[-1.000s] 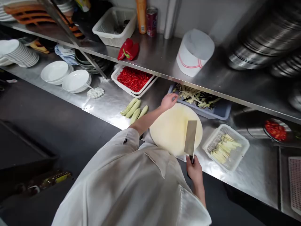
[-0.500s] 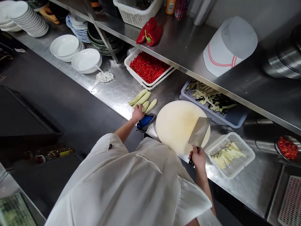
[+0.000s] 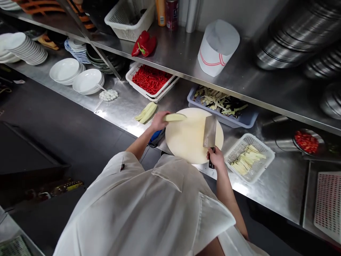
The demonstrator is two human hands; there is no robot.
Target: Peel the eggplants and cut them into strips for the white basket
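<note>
My left hand is closed around the end of a peeled eggplant, pale green and long, which reaches over the left part of the round white cutting board. Behind that hand, more peeled eggplants lie side by side on the steel counter. My right hand grips the black handle of a cleaver. Its broad blade is over the right side of the board; whether it touches the board I cannot tell. To the right, a white basket contains cut eggplant strips.
A blue-grey tray of peelings stands behind the board, half under the steel shelf. Red chilies fill a white basket farther left. White bowls line the counter. A blue object lies below my left wrist.
My left hand has picked up a peeled eggplant from the group and carried it right, over the board. The cleaver has turned more upright in my right hand. The camera view has shifted.
</note>
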